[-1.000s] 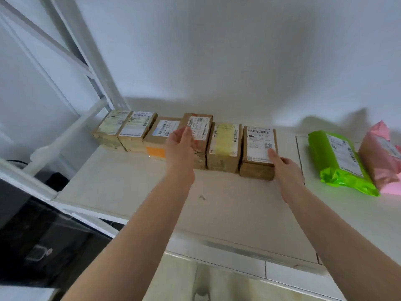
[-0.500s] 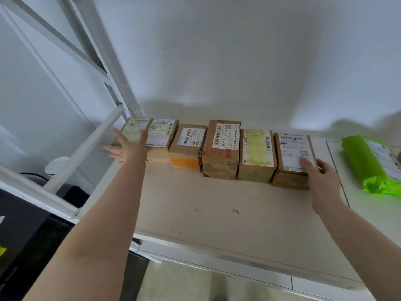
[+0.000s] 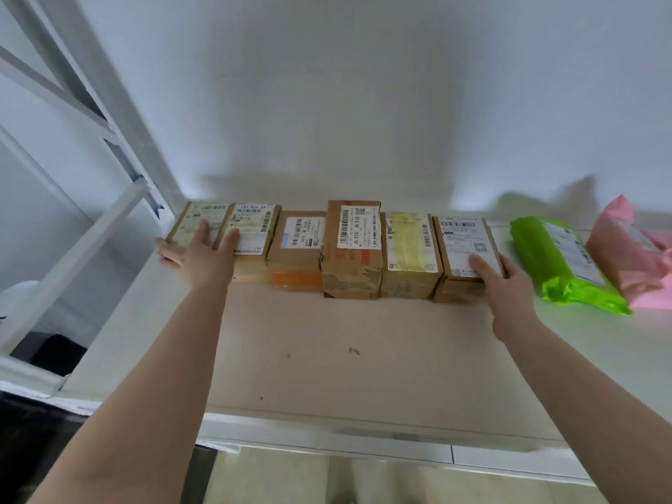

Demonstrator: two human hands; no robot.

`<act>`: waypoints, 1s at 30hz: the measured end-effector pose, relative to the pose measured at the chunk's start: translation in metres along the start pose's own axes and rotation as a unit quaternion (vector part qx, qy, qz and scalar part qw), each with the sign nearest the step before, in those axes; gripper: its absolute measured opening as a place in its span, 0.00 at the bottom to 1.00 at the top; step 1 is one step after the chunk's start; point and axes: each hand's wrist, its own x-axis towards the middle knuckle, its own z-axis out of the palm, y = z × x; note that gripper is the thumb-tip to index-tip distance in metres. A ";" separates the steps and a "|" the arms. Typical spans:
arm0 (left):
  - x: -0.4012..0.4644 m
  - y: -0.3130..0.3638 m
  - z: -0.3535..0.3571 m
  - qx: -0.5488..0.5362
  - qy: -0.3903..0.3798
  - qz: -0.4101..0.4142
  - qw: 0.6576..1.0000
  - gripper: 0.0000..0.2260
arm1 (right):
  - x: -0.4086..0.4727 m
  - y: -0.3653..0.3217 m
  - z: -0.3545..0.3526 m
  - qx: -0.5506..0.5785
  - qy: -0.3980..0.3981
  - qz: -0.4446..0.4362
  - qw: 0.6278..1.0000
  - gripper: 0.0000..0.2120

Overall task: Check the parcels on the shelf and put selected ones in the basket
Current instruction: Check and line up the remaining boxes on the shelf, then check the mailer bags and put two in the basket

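Looking down from the head cam at a white shelf (image 3: 327,358) with six cardboard parcels lined up side by side along the back wall. Left hand (image 3: 203,254) lying flat, fingers spread, across the tops of the leftmost box (image 3: 189,221) and the second box (image 3: 254,227). Right hand (image 3: 498,278) resting on the rightmost box (image 3: 462,238), fingers straight on its label, thumb along the right edge. Green mailer bag (image 3: 560,263) just beside it, pink bag (image 3: 632,256) further right. No basket anywhere in sight.

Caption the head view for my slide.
Both hands rest on end boxes of a six-parcel row on the shelf.
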 end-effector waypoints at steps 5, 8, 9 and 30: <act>-0.020 0.012 0.016 0.019 -0.012 -0.001 1.000 0.29 | 0.013 -0.002 -0.022 -0.002 0.003 0.001 1.000 0.17; -0.025 0.019 0.017 0.051 -0.008 -0.025 0.998 0.29 | 0.015 0.001 -0.028 -0.003 -0.001 -0.004 1.000 0.20; -0.028 0.021 0.017 0.057 0.003 -0.028 0.998 0.29 | 0.015 0.002 -0.029 -0.005 0.001 -0.007 1.000 0.22; -0.081 0.026 0.047 0.153 -0.071 0.196 0.966 0.27 | 0.006 0.009 -0.024 -0.005 0.027 -0.037 0.999 0.31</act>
